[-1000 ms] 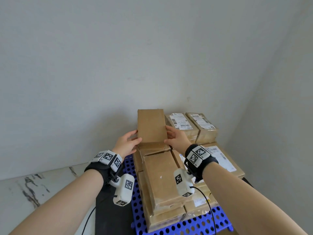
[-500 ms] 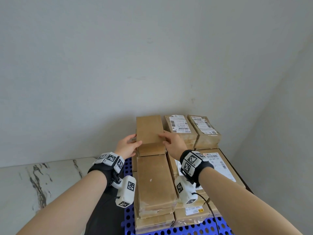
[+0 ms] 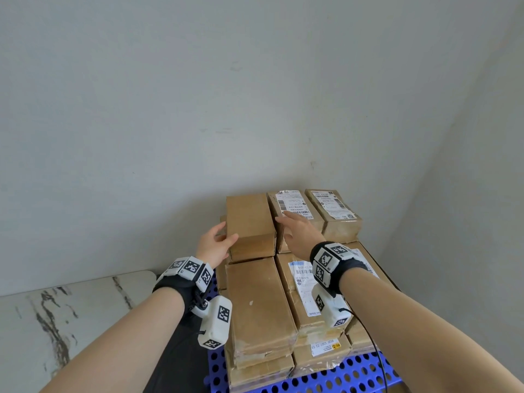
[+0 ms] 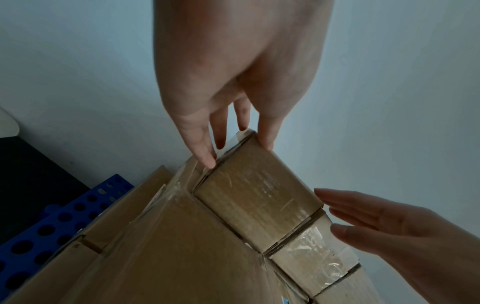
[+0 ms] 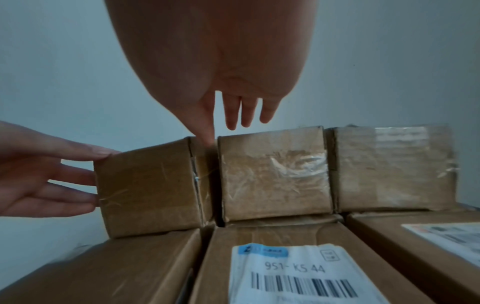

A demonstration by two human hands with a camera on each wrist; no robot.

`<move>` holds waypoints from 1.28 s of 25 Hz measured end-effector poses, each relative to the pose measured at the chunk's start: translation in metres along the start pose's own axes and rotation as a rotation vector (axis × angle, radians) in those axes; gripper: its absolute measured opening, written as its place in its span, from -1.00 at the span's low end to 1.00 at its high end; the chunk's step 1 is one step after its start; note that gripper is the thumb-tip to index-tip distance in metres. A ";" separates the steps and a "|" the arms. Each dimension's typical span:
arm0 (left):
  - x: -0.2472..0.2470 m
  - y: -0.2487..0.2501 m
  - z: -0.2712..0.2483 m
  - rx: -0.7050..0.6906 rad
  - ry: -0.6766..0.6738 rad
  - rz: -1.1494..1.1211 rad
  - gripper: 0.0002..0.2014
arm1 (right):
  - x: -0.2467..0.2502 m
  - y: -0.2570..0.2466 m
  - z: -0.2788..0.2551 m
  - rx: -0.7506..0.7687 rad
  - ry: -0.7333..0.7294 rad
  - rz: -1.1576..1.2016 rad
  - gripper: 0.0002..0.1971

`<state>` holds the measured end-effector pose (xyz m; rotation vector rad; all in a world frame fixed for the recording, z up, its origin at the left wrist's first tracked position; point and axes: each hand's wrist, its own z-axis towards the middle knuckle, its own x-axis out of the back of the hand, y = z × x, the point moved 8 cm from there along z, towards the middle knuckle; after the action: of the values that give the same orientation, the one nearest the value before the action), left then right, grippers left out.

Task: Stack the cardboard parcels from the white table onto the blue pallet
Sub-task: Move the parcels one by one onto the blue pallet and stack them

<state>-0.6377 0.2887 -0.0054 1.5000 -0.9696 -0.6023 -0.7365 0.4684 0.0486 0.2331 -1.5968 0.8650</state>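
Note:
A plain cardboard parcel (image 3: 249, 219) (image 4: 257, 205) (image 5: 148, 185) lies on the top layer at the back left of the stack on the blue pallet (image 3: 354, 375). My left hand (image 3: 217, 242) (image 4: 233, 92) touches its left side with straight fingers, thumb on the top edge. My right hand (image 3: 297, 231) (image 5: 233, 92) hovers open just right of it, over a labelled parcel (image 3: 295, 205). In the right wrist view its thumb tip points into the gap between those two parcels. It holds nothing.
Another labelled parcel (image 3: 333, 211) completes the top back row. Lower layers of parcels (image 3: 255, 302) fill the pallet in front. Grey walls close in behind and on the right. The white marbled table (image 3: 71, 313) lies at the left, past a black surface (image 3: 175, 358).
The plain parcel has come down flat onto the back-left of the stack. My right hand let go of it and shifted right over the labelled parcel; my left hand stays at its side.

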 end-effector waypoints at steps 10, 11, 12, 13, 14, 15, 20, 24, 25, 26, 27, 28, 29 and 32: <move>-0.016 -0.002 0.015 0.033 -0.031 0.069 -0.39 | -0.005 0.013 -0.001 -0.041 -0.065 0.042 -0.40; -0.015 -0.003 0.016 0.038 -0.033 0.080 -0.39 | -0.005 0.013 -0.001 -0.041 -0.070 0.042 -0.40; -0.014 -0.004 0.016 0.040 -0.037 0.092 -0.39 | -0.006 0.013 -0.001 -0.044 -0.075 0.042 -0.39; -0.013 -0.004 0.016 0.038 -0.036 0.105 -0.41 | -0.006 0.013 -0.002 -0.050 -0.082 0.037 -0.39; -0.011 -0.003 0.016 0.026 -0.030 0.116 -0.43 | -0.006 0.011 -0.003 -0.055 -0.082 0.029 -0.39; -0.009 -0.001 0.015 0.008 -0.022 0.135 -0.47 | -0.004 0.010 -0.005 -0.056 -0.076 0.017 -0.39; 0.003 0.011 0.007 -0.114 -0.036 0.391 -0.55 | 0.011 -0.001 -0.018 -0.067 0.012 -0.070 -0.48; 0.012 0.023 -0.037 -0.238 0.021 0.718 -0.60 | 0.011 -0.017 -0.044 -0.014 0.050 -0.188 -0.57; 0.010 0.027 -0.047 -0.281 0.023 0.844 -0.61 | 0.010 -0.019 -0.047 -0.011 0.053 -0.227 -0.60; 0.012 0.031 -0.063 -0.319 0.045 0.957 -0.62 | 0.008 -0.025 -0.055 0.009 0.057 -0.261 -0.63; 0.014 0.034 -0.080 -0.352 0.067 1.052 -0.63 | 0.006 -0.032 -0.063 0.037 0.067 -0.286 -0.64; 0.015 0.036 -0.094 -0.373 0.085 1.120 -0.64 | 0.004 -0.036 -0.070 0.061 0.075 -0.300 -0.64; 0.019 0.033 -0.112 -0.376 0.106 1.173 -0.66 | 0.001 -0.043 -0.081 0.093 0.080 -0.302 -0.64; 0.034 0.016 -0.161 -0.303 0.145 1.293 -0.70 | -0.012 -0.062 -0.113 0.189 0.053 -0.322 -0.61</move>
<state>-0.4915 0.3481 0.0439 0.4194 -1.3993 0.2953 -0.6098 0.4936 0.0598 0.5810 -1.3805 0.7627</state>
